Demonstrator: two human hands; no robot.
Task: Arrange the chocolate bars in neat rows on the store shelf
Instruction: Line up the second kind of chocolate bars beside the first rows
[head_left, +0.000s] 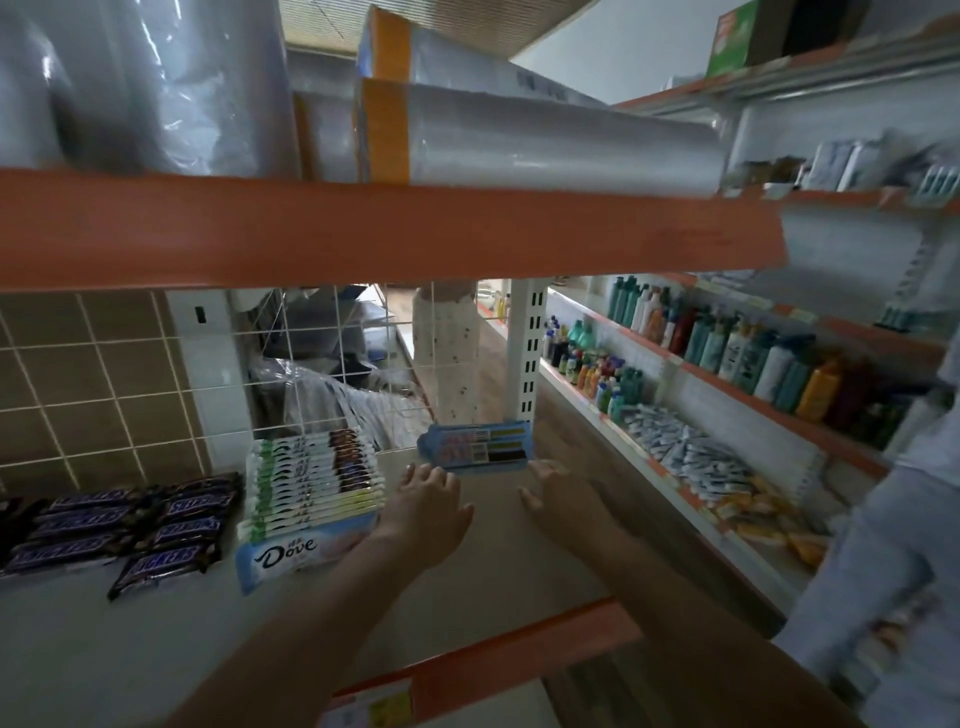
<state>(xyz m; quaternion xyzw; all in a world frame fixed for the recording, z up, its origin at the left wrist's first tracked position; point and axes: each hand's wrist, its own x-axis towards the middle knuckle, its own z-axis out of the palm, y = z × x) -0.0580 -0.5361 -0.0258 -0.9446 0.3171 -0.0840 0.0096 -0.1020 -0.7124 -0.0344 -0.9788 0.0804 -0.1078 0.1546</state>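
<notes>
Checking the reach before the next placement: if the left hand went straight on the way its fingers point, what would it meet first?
Probably the light blue chocolate pack standing near the wire grid; the left hand is open with fingertips just short of its lower left corner, though depth is unclear.

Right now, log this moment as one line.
left hand open by Dove bars | right hand open | blue pack upright between hands

— Dim under the upper shelf (389, 228); brighter daylight beyond the wire grid (363, 364), past both hands.
— Blurred and smeared far right; straight edges bowed by wide-angle distortion; faint glare on plastic rolls (561, 140) above.
</notes>
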